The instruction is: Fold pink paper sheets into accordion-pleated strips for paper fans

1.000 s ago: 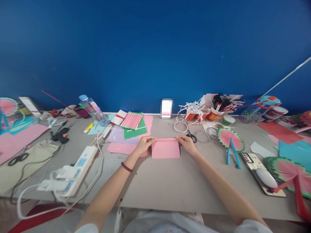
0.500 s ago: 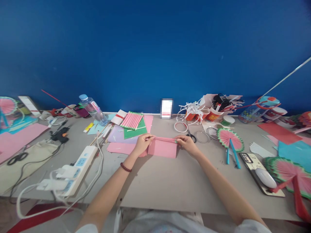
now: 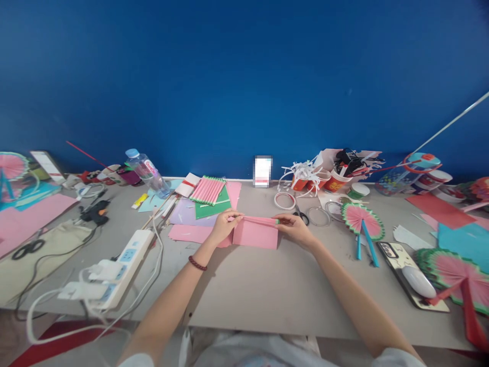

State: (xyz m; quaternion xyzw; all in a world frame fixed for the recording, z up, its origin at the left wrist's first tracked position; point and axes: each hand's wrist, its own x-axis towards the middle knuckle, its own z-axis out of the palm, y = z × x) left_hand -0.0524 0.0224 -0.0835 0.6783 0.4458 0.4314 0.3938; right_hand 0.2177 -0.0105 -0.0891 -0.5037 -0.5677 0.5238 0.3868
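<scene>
Between my two hands is a pink sheet of paper (image 3: pixel 255 235), its far edge folded into a narrow strip with a bit of green at the right end. My left hand (image 3: pixel 228 224) pinches the strip's left end between thumb and fingers. At the right end, my right hand (image 3: pixel 294 228) is closed on the strip with its fingertips. The lower part of the sheet hangs flat toward me. Behind it lies a stack of pleated pink paper with green ends (image 3: pixel 208 190), resting on green paper (image 3: pixel 212 209).
A white power strip (image 3: pixel 130 265) with cables lies left, near a plastic bottle (image 3: pixel 147 171). Scissors (image 3: pixel 302 216) and wire rings lie beyond my right hand. Paper fans (image 3: pixel 362 221), a phone (image 3: pixel 393 255) with a mouse (image 3: pixel 418 281), and cups (image 3: pixel 336 181) stand or lie at right.
The fingers of my right hand have shifted slightly on the strip's right end, showing more of the green tip. My left hand stays in place.
</scene>
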